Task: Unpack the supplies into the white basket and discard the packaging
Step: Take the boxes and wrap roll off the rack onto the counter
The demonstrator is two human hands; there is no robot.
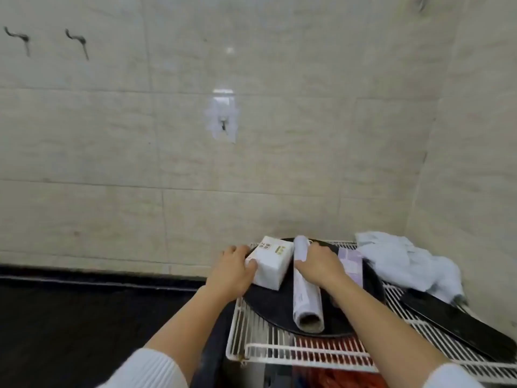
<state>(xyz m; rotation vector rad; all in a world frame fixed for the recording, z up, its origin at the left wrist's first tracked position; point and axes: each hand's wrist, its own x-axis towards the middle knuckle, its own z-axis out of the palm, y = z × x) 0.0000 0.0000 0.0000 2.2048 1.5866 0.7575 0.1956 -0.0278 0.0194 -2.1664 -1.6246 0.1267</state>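
A white wire basket (251, 351) stands at the lower right, with a round black plate (274, 306) lying in it. On the plate rests a white tissue pack (272, 264) with printed labels; my left hand (232, 271) grips its left end. Beside it lies a long roll in clear wrapping (305, 292), its open core facing me. My right hand (320, 263) is closed around the roll's far part. A purple-patterned pack (351, 264) lies just right of that hand, partly hidden.
A crumpled pale blue cloth (405, 261) sits at the basket's far right corner. A flat black object (458, 329) lies along the basket's right side. Tiled walls close in behind and to the right, with a wall hook (223, 123). Dark counter (70, 317) at left.
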